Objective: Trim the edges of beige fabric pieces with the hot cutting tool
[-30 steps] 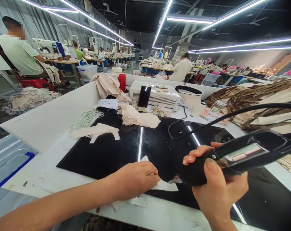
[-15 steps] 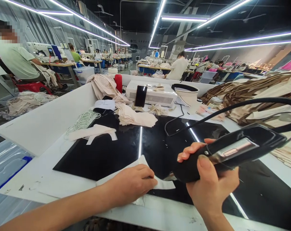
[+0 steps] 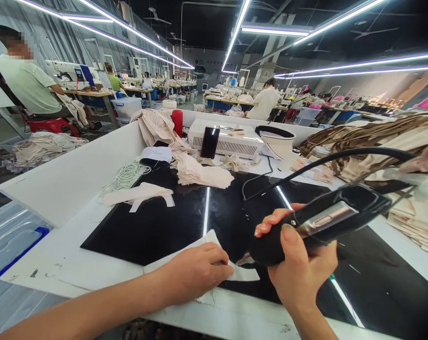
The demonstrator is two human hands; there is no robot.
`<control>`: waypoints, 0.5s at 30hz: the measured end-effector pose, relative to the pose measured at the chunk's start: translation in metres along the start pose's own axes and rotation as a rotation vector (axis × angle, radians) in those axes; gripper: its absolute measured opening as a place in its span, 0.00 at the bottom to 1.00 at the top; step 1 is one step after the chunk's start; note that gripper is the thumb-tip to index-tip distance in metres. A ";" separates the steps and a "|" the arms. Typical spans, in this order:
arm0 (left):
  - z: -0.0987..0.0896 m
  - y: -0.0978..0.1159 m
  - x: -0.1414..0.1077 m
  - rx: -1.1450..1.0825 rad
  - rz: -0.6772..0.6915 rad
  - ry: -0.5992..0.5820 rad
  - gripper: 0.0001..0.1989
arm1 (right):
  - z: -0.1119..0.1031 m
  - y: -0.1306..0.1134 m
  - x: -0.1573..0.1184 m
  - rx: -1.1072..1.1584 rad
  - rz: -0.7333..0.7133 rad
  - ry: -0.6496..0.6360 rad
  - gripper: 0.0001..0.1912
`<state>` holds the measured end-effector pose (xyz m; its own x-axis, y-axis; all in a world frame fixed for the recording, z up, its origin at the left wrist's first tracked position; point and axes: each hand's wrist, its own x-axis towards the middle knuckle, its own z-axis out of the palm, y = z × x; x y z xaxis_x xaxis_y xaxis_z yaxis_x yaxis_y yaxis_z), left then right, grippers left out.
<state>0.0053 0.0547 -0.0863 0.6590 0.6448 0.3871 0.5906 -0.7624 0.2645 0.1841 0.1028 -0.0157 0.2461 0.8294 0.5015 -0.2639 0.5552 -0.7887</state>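
My right hand wraps round a black corded handheld tool with a silvery panel on its side. The tool's metal tip points left and reaches the right part of a white fabric piece; whether it touches the cloth I cannot tell. With fingers pressed together, my left hand holds this fabric down near the front edge of a glossy black board. Part of the cloth is hidden beneath my left hand and forearm.
A stack of cream fabric pieces, a phone and a vented white box stand behind. Pale green cord lies left. The tool's black cable arches rightward, near another person's hand. Brown-edged fabric is heaped right.
My right hand and the tool have moved slightly left, closer to my left hand. Another person's hand shows more at the right edge. My left hand stays on the fabric.
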 end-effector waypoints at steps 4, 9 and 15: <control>-0.001 0.000 0.000 -0.022 -0.012 0.000 0.09 | 0.003 0.003 -0.001 0.023 -0.006 -0.017 0.18; 0.000 -0.002 0.000 -0.035 0.000 0.003 0.10 | 0.004 0.007 -0.003 0.005 0.009 -0.051 0.17; -0.005 0.000 -0.001 -0.128 -0.029 0.023 0.09 | -0.002 0.002 0.002 0.004 -0.013 -0.069 0.17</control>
<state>0.0024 0.0535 -0.0826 0.6308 0.6662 0.3978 0.5438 -0.7453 0.3859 0.1855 0.1052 -0.0173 0.1848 0.8245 0.5348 -0.2649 0.5658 -0.7808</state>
